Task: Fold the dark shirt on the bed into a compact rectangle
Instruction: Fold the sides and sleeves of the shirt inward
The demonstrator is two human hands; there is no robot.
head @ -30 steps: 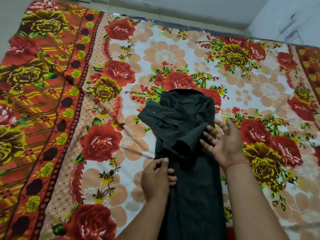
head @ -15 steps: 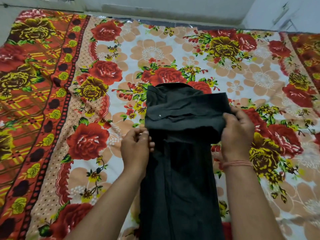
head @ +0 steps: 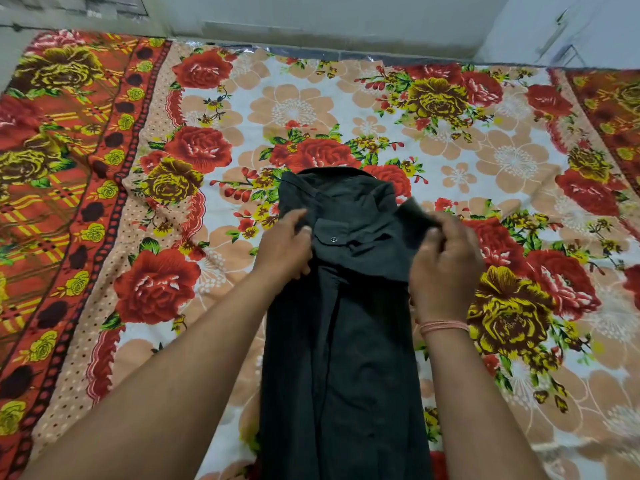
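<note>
The dark shirt (head: 339,341) lies on the bed as a long narrow strip running from the collar in the middle of the view down to the bottom edge. A sleeve is folded across its upper part, with a buttoned cuff showing. My left hand (head: 285,245) pinches the shirt's left edge just below the collar. My right hand (head: 445,265) grips a raised fold of sleeve fabric at the shirt's right edge. A thread band circles that wrist.
The flowered bedsheet (head: 346,109) in red, yellow and peach covers the whole bed, with an orange patterned border (head: 55,188) on the left. A pale wall (head: 311,15) runs along the far side of the bed.
Both hands have moved up the shirt towards the collar. The folded sleeve, earlier stretched across the shirt, is now bunched and lifted at the right edge in my right hand.
</note>
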